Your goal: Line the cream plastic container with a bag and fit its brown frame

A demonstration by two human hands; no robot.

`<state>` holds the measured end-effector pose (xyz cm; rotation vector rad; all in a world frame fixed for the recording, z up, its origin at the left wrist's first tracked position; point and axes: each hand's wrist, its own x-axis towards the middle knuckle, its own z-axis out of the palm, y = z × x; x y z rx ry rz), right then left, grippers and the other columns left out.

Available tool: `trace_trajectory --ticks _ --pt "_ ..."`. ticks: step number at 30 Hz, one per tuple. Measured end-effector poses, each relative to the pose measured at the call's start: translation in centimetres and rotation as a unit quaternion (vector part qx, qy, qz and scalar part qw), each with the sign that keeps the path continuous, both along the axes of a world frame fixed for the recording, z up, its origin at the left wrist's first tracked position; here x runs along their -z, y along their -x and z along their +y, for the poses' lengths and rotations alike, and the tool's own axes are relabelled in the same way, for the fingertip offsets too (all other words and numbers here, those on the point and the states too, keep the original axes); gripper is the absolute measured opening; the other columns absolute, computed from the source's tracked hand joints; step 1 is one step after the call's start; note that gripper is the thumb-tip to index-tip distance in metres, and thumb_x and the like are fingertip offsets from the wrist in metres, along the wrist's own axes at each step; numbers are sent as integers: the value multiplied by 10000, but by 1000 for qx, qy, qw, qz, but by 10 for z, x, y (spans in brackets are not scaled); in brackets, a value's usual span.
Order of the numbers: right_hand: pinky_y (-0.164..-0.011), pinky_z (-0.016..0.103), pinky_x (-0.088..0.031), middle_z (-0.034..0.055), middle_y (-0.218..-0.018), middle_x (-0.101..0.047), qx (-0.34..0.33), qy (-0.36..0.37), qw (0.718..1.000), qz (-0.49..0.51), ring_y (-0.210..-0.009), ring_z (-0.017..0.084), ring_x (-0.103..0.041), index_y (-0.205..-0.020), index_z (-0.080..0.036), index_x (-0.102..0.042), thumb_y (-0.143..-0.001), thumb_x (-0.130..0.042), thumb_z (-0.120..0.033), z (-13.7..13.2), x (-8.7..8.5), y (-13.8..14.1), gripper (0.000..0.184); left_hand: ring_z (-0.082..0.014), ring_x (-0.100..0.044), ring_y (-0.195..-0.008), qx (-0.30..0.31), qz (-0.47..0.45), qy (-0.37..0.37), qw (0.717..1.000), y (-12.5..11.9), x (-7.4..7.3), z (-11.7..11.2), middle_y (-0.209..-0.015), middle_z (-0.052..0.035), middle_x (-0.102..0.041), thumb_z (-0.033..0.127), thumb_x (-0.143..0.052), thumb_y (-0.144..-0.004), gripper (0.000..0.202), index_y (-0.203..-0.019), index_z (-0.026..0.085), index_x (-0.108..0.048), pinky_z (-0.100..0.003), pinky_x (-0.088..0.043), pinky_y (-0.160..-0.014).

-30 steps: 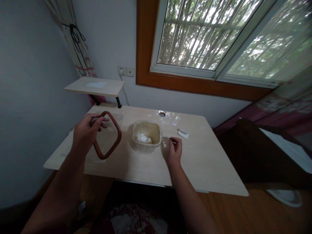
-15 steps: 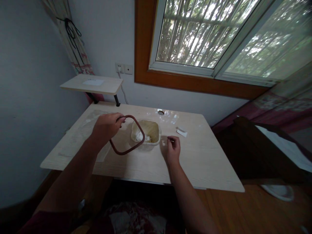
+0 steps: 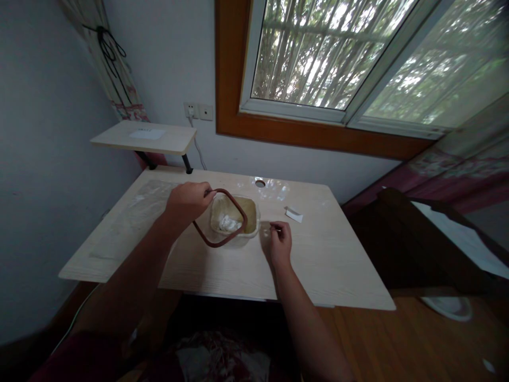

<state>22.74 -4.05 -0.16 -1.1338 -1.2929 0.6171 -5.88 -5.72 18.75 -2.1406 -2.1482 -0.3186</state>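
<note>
A cream, rounded-square plastic bin (image 3: 252, 213) stands upright on the pale wood-grain counter (image 3: 330, 265), with a crumpled white wad (image 3: 229, 223) inside it. Just to the left of the bin, the person's left hand (image 3: 190, 200) has its grip closed on one edge of a reddish-brown, rounded-square open ring (image 3: 215, 245). The ring is held tilted and overlaps the bin's left and near sides in view; whether it touches the rim, I cannot tell. Just to the right of the bin, the right hand (image 3: 281, 241) is at the counter with fingers loosely curled; nothing shows in that grip, but its inside is hidden, so I cannot tell how far it is closed. A small folded white paper (image 3: 294, 214) lies to the bin's right, beyond the right hand, and a crinkled clear plastic sheet (image 3: 131, 212) lies flat to the bin's left.

To handle the ring well, a firm pinch seems wise, since the far side hangs unsupported and could dip. Levelling it and turning its sides parallel with the bin's would make the gap to the rim easier to judge. The right hand seems well placed to steady the bin.
</note>
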Motion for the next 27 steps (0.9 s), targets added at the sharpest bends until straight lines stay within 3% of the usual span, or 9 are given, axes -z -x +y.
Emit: trace_trajectory --ticks 8,17,27 --pt "-787 330 -450 31 -947 -608 -1 5 1000 -17 -896 196 -572 -912 -203 -661 -880 -543 -247 0 -1 -1 130 -255 -684 -829 -10 -2 25 1000 -9 12 6 -891 -98 -762 466 -520 -894 328 -859 223 -737 -335 -420 -645" --pt "-779 322 -451 31 -942 -604 -9 4 1000 -13 -902 193 -570 -895 -202 -654 -872 -545 -230 0 -3 -1 115 -279 -678 -803 -11 -15 47 999 -19 8 11 -864 -121 -741 429 -483 -890 329 -833 202 -713 -346 -398 -621" --pt "-787 324 -449 27 -946 -606 -14 1 1000 -19 -911 196 -576 -892 -208 -662 -856 -542 -200 0 -3 -2 126 -241 -658 -784 -6 0 70 998 -4 9 11 -873 -112 -740 456 -470 -904 347 -819 207 -696 -322 -375 -622"
